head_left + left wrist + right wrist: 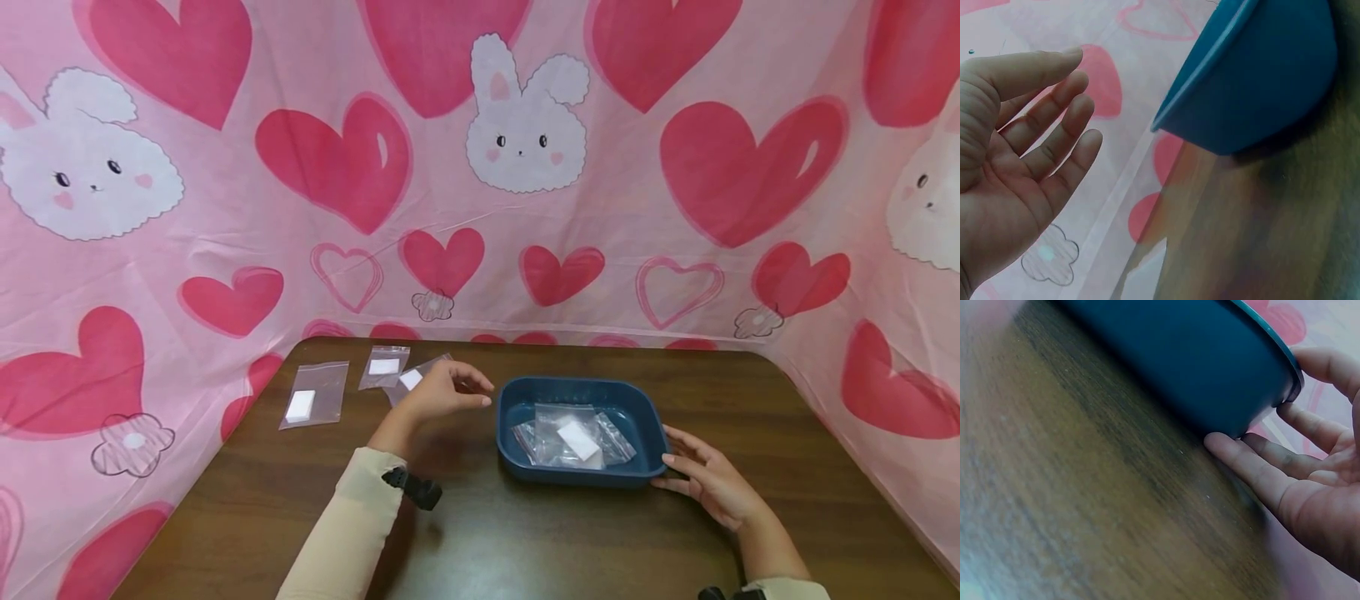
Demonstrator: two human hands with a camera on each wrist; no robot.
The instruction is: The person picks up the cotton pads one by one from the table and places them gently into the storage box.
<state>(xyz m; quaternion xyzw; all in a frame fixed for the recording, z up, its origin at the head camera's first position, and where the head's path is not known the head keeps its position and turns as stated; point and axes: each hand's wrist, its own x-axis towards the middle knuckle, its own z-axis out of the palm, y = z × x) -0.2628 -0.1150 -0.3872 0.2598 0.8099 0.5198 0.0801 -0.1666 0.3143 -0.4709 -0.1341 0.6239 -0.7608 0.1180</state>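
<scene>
A blue plastic bin point(581, 477) stands on the table with several clear zip bags point(564, 414) inside; a white rectangular piece point(577, 440) shows in the top one. My left hand point(452, 390) hovers just left of the bin, apart from it, fingers loosely bent and nothing held; the left wrist view has the palm point(1004, 206) in sight. At the bin's right end, my right hand point(708, 479) touches the wall and rim with extended fingers. The right wrist view has one fingertip point(1219, 442) low by the bin's base.
Left on the brown wooden table point(480, 542) lie three zip bags holding white pieces: one nearer point(326, 393), one behind it point(382, 365), and one point(411, 380) partly hidden by the left hand. A pink heart-and-rabbit cloth point(517, 217) hangs around the table.
</scene>
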